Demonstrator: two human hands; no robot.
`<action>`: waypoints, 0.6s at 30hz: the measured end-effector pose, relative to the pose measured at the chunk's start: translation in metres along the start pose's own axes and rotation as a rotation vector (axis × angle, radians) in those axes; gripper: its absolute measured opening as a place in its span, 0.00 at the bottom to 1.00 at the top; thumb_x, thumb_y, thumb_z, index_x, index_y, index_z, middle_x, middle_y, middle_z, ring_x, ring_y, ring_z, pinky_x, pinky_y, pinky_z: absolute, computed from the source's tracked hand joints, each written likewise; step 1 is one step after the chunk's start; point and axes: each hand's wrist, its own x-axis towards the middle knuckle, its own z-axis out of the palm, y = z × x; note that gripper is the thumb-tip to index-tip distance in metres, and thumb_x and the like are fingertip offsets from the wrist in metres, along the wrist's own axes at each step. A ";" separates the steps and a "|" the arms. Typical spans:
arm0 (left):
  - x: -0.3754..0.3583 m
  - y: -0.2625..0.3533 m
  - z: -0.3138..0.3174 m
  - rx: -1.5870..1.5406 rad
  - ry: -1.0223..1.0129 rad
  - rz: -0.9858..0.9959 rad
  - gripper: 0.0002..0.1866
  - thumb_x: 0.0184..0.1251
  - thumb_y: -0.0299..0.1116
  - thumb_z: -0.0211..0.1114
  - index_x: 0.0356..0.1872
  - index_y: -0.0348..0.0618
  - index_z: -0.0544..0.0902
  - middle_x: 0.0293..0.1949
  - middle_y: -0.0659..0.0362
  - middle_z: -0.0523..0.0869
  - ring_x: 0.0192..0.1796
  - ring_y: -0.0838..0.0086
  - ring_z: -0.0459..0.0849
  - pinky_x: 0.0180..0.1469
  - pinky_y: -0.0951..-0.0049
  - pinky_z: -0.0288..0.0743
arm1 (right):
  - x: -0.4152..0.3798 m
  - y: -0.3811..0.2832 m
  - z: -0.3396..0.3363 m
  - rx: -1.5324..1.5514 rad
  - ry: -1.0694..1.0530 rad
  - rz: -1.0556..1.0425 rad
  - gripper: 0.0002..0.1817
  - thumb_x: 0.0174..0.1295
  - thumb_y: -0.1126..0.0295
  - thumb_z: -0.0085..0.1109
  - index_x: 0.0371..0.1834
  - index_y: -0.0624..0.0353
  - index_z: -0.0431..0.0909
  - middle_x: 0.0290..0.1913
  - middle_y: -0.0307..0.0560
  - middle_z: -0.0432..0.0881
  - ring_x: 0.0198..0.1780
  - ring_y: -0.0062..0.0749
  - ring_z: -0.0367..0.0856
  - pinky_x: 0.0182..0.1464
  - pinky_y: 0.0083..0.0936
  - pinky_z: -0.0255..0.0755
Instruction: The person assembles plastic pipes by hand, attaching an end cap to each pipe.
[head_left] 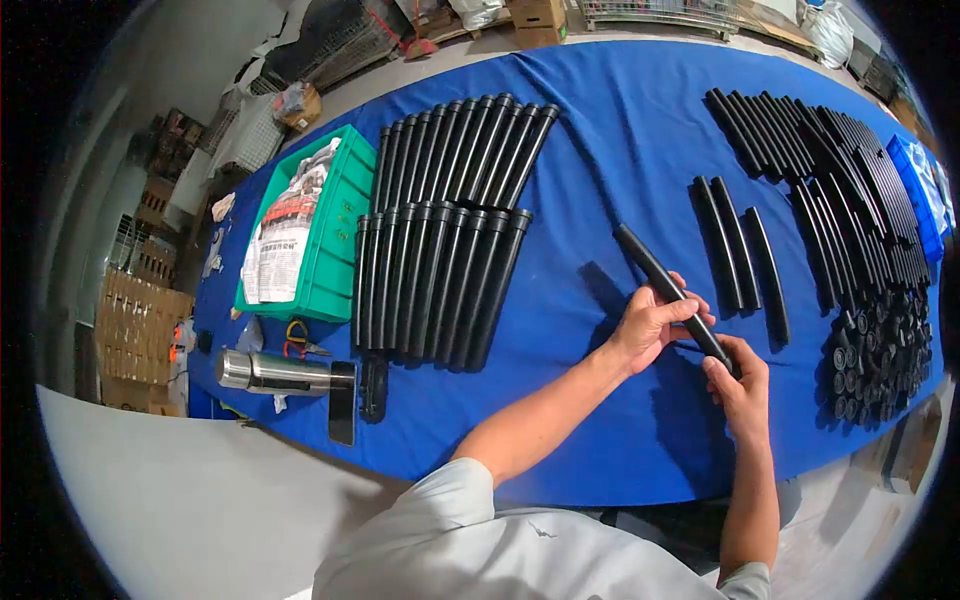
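Observation:
I hold one black tube (652,267) slanted above the blue table cloth (620,130). My left hand (655,325) grips it around the middle. My right hand (738,378) pinches its near end. Just right of the hands lie three loose black tubes (740,255). Two neat rows of finished-looking black tubes (440,230) lie side by side to the left of my hands.
A large heap of black tubes (850,180) and a pile of small black caps (880,350) fill the right end. A green bin (335,235) with newspaper, a steel flask (270,372), pliers (295,340) and a black phone (342,402) sit at the left.

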 end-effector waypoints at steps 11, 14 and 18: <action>0.000 0.000 0.002 0.020 -0.011 -0.013 0.15 0.69 0.26 0.71 0.48 0.48 0.72 0.48 0.49 0.88 0.55 0.55 0.89 0.54 0.46 0.88 | 0.000 -0.022 -0.008 -0.059 -0.026 0.089 0.15 0.63 0.74 0.70 0.52 0.66 0.81 0.34 0.51 0.80 0.36 0.35 0.82 0.36 0.28 0.74; 0.001 0.001 0.003 0.059 0.012 -0.039 0.16 0.69 0.26 0.70 0.49 0.48 0.71 0.48 0.48 0.88 0.55 0.54 0.89 0.54 0.46 0.88 | 0.000 -0.009 -0.001 -0.407 0.181 -0.390 0.16 0.62 0.75 0.70 0.52 0.66 0.81 0.34 0.52 0.80 0.35 0.41 0.82 0.38 0.32 0.74; 0.001 0.002 -0.001 0.066 -0.005 -0.053 0.17 0.68 0.26 0.69 0.50 0.48 0.71 0.49 0.47 0.87 0.55 0.52 0.88 0.53 0.46 0.89 | 0.000 -0.005 -0.002 -0.349 0.113 -0.360 0.17 0.61 0.73 0.72 0.52 0.65 0.82 0.35 0.53 0.82 0.35 0.41 0.83 0.39 0.31 0.75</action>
